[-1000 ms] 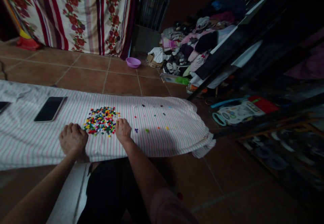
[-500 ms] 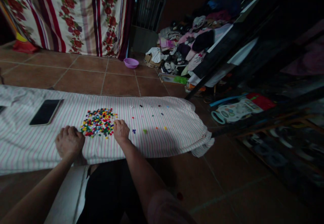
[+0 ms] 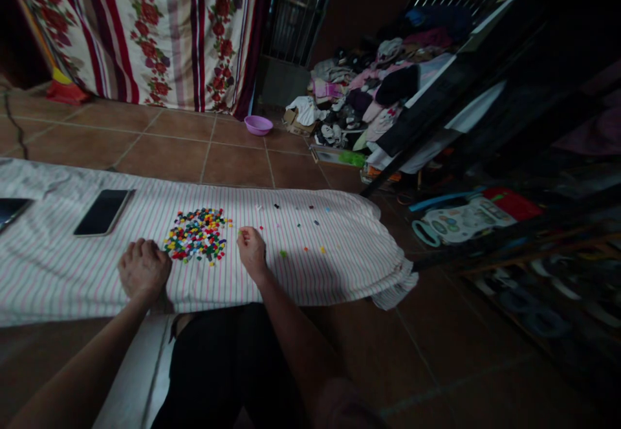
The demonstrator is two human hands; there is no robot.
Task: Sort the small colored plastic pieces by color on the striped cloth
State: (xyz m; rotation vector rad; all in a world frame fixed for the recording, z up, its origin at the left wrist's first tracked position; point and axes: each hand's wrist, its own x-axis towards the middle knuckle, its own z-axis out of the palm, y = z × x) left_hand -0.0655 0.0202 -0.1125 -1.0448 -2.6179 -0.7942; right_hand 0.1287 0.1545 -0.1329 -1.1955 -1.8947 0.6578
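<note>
A heap of small coloured pieces [image 3: 196,235], bead-like or block-like, lies on the striped cloth [image 3: 194,286]. Just right of the heap, my right hand [image 3: 252,251] is closed in a pinch, with a tiny yellow-green piece [image 3: 239,231] at its fingertips. My left hand [image 3: 144,268] rests on the cloth at the heap's left side, fingers curled under and nothing visible in them. Single pieces and tiny groups are spread out to the right, among them green pieces [image 3: 283,253], a yellow piece [image 3: 323,249] and an orange piece [image 3: 306,248].
A phone [image 3: 103,213] lies left of the heap, with another dark device [image 3: 12,211] at the left edge. Beyond the cloth, a purple basin [image 3: 258,125] stands on the tiled floor. Piled clothes [image 3: 363,92] and a metal frame [image 3: 388,173] are to the right.
My right hand has moved right, away from the heap's edge, with a yellow-green piece now showing in its pinch. My left hand stays beside the heap. The view has shifted slightly.
</note>
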